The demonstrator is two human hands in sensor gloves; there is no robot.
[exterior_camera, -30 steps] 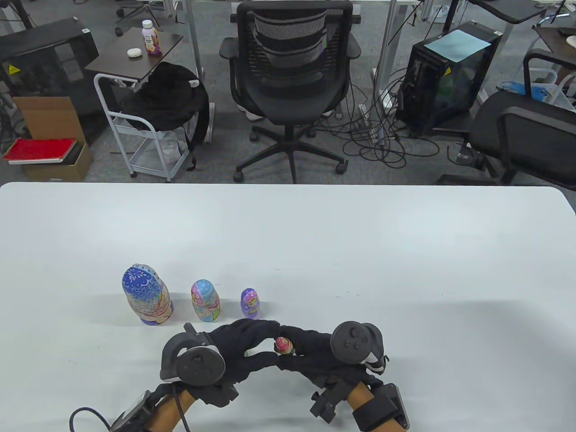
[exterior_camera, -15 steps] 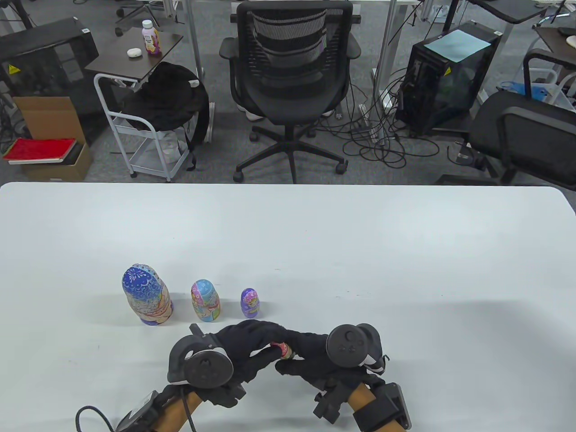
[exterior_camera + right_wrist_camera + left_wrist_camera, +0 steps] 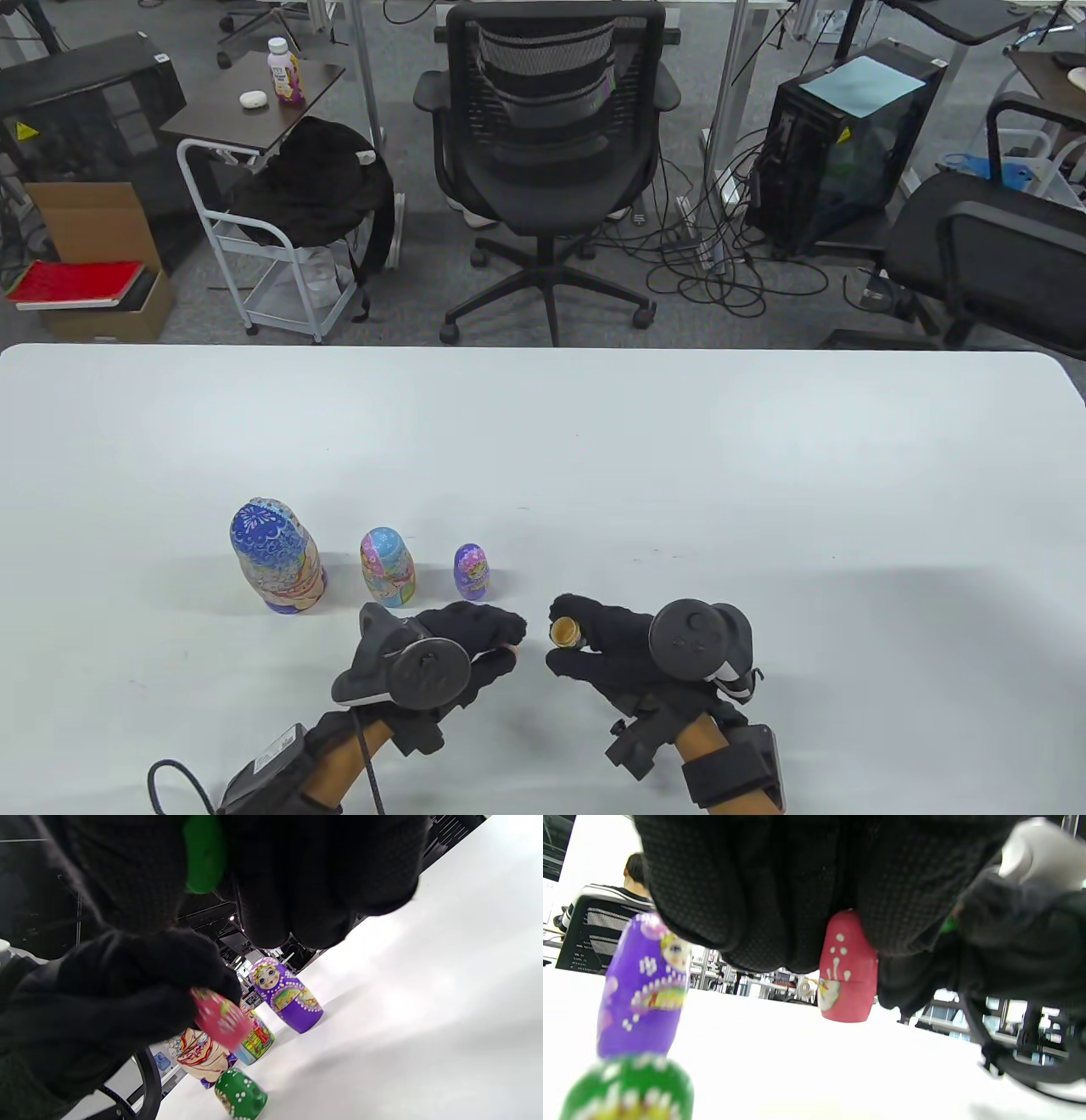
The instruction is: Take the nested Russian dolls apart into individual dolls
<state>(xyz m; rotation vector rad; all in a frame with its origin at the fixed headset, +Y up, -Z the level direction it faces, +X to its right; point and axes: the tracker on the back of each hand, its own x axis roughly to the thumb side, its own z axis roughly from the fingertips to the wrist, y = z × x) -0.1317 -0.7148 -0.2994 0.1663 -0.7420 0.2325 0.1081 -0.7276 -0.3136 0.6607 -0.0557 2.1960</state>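
Red-painted wood showed under our left hand [image 3: 475, 632], which pinched the red doll piece [image 3: 847, 980] just above the table [image 3: 764, 475], while our right hand [image 3: 594, 645] held an open, hollow green doll half [image 3: 563, 632], mouth up. Nearby stood the large blue doll [image 3: 276, 556], the pale blue doll [image 3: 387, 567] and the purple doll [image 3: 472, 571]; a small green doll piece [image 3: 240, 1094] lay on the table. We judged these shells light, stiff, glossy and slippery, best pinched around the belly near the seam.

Three whole dolls stand in a row on the table: a large blue doll [image 3: 276, 556], a middle light-blue doll [image 3: 387, 567] and a small purple doll [image 3: 473, 572], plus one red doll half [image 3: 846, 978] and one green piece [image 3: 240, 1094].
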